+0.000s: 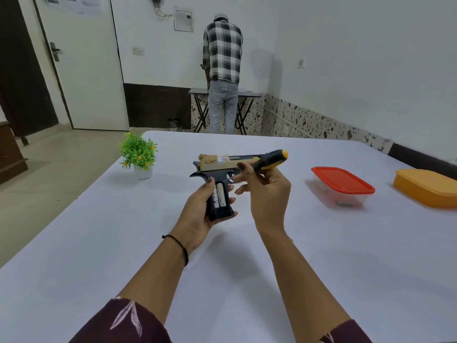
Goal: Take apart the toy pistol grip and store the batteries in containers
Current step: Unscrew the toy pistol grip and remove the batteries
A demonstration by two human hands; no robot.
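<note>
Where the hands work: head view, both held up over a white table (321,268) in a plain room.
table surface: smooth matte white, wide; far edge straight, left edge runs off diagonally beside a pale tiled floor (49,169).
room: white walls, speckled skirting on the right, white door (84,70) back left; a person in a checked shirt (222,58) stands back-turned at a small folding table (195,91) by the far wall.
toy pistol (222,164): plastic, tan slide over black frame; in the air above the table middle, barrel to the right.
grip (220,211): black, points down toward the camera, side open; two white cylindrical batteries (220,196) sit side by side inside.
left hand (196,216): fingers curled round the grip, thumb at its upper left, fingertips showing at the right edge.
right hand (268,194): pinches the screwdriver (272,158) between thumb and forefinger, other fingers loosely spread below.
screwdriver: rounded black-and-yellow handle tilted up to the right; shaft hidden, tip position cannot tell.
red-lidded box (342,180): clear rectangular plastic, rounded corners, lid on, on the table to the right.
orange box (427,186): farther right, apart from it, cut by the frame edge.
plant (138,152): small, green, white pot, near the far left corner.
open room: wide stretch of table top between the hands and the red-lidded box, more under the forearms.
</note>
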